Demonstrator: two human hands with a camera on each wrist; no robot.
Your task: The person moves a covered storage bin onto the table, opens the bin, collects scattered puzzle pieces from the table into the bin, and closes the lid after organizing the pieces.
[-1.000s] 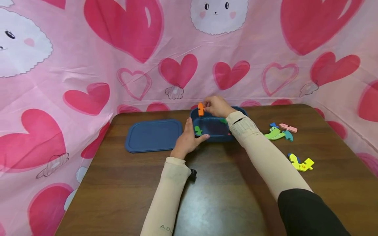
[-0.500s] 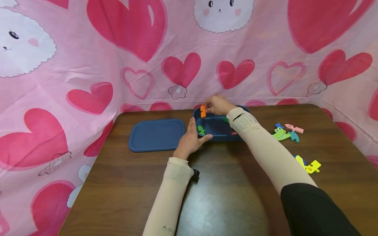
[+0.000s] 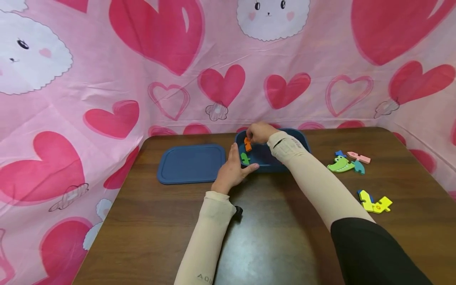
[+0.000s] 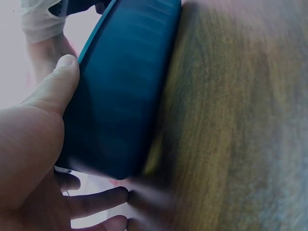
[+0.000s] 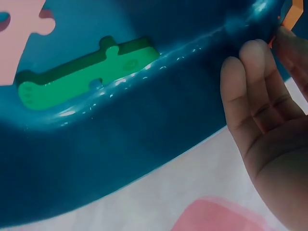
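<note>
My right hand is over the left part of a dark blue box and pinches an orange puzzle piece. In the right wrist view only an edge of the orange piece shows near the fingertips. My left hand rests at the box's front left corner, thumb touching the front wall, fingers extended along the left side. A green puzzle piece lies in the box near that hand. The right wrist view shows another green piece and a pink piece on the box's bottom.
Left of the box lies a flat blue lid. On the right are a green crocodile-head piece, a pink piece, a teal piece and yellow pieces. A pink heart-patterned cloth hangs behind the table.
The right hand has lowered the orange piece from above the back left rim into the box. My left hand stays at the corner. The head view has shifted slightly.
</note>
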